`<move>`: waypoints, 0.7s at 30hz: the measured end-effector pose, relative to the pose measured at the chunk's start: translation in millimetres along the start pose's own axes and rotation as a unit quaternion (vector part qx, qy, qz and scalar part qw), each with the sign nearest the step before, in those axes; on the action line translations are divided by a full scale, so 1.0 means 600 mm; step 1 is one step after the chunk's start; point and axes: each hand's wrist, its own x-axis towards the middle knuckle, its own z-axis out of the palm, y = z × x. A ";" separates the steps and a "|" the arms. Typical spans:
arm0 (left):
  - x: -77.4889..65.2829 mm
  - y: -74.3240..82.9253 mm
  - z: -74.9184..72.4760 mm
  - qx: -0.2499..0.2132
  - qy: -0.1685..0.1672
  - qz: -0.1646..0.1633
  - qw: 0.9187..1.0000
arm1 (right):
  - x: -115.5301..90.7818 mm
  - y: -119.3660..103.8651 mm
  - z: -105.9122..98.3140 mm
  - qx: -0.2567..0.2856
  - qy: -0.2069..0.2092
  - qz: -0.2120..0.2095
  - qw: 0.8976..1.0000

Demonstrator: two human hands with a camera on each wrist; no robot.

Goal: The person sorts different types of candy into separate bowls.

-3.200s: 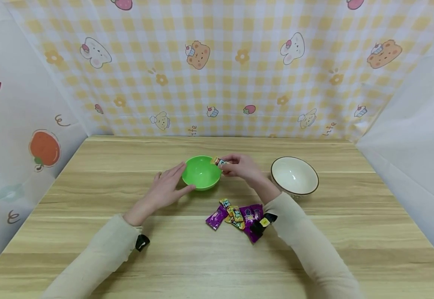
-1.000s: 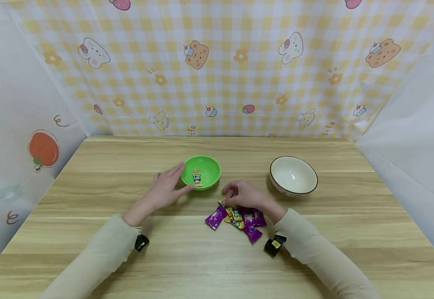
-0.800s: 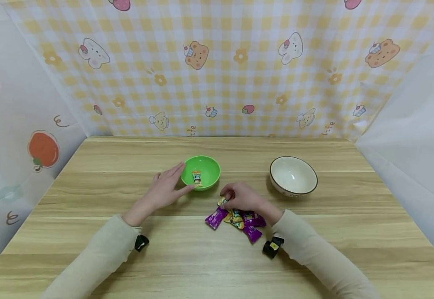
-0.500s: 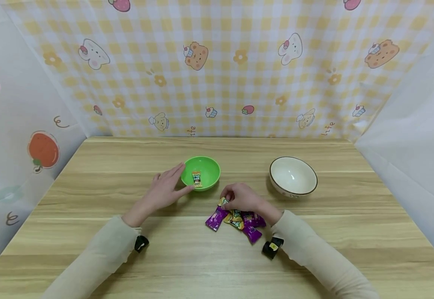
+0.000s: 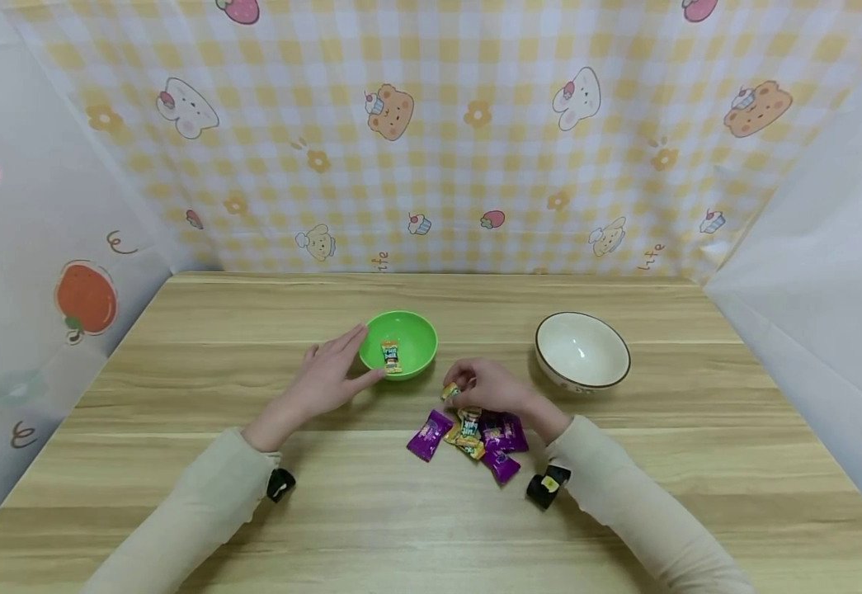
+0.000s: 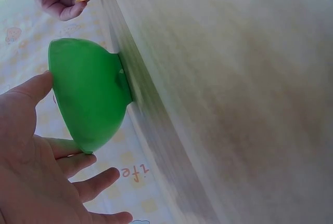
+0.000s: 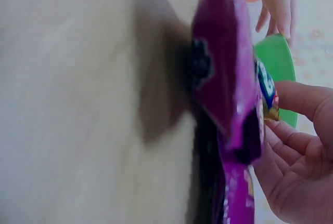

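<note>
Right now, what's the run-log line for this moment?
right grip: pinches yellow packet; left grip: touches green bowl; in bowl: another wrapped packet; on table: purple packets, yellow packets

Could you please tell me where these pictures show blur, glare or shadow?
Head: mostly sharp, small glare spot inside the white bowl; left wrist: table smeared, green bowl clearer; right wrist: nearest purple packet blurred, soft shadow beside it.

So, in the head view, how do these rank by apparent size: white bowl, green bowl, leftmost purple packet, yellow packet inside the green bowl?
1. White bowl
2. Green bowl
3. Leftmost purple packet, perhaps helped by lying nearer the camera
4. Yellow packet
</note>
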 end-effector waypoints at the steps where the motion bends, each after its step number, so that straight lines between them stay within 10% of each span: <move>1: 0.000 0.000 0.000 0.000 0.000 0.000 1.000 | 0.000 0.001 -0.002 0.012 -0.002 0.010 1.000; 21: -0.003 0.003 -0.004 0.002 0.000 -0.001 1.000 | -0.005 0.004 -0.049 0.190 -0.028 0.037 0.981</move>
